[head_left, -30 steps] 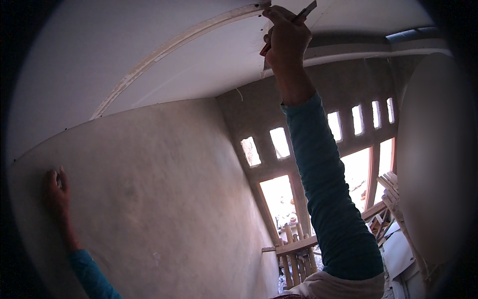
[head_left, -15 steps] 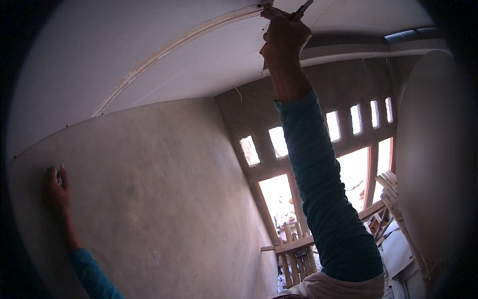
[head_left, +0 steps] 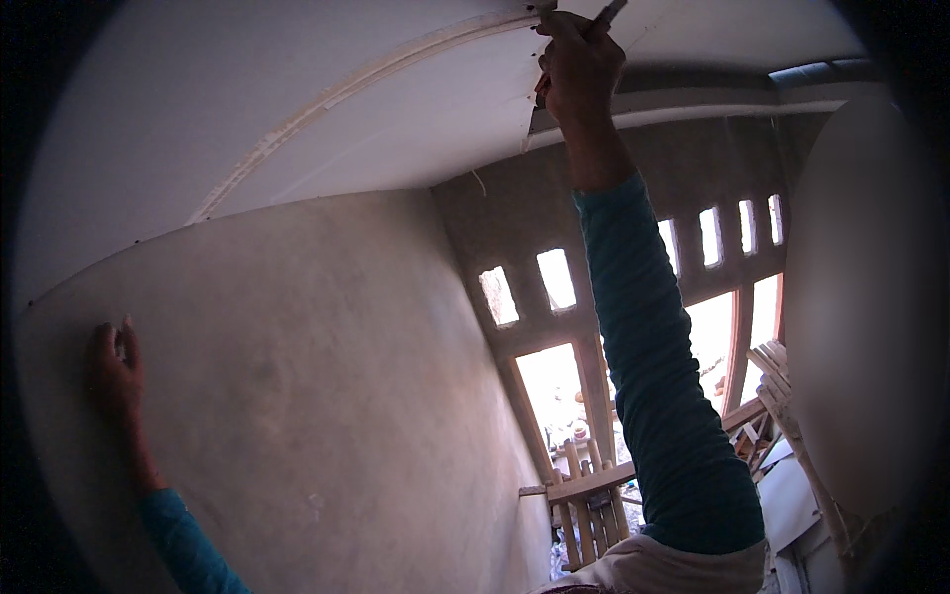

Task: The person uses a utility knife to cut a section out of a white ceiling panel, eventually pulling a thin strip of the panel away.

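Overhead, the right hand (head_left: 584, 67) is closed round a flat-bladed tool (head_left: 608, 15) near the ceiling (head_left: 426, 109); it looks light, stiff, best held by its reddish handle (head_left: 541, 88). The left hand's grip (head_left: 116, 381) I can't make out.

Wrinkled teal long sleeves (head_left: 658, 386), pale greyish shoulder fabric (head_left: 683, 566)

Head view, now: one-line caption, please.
Right hand grips a slim tool near the white ceiling, left hand raised beside the grey plastered wall.
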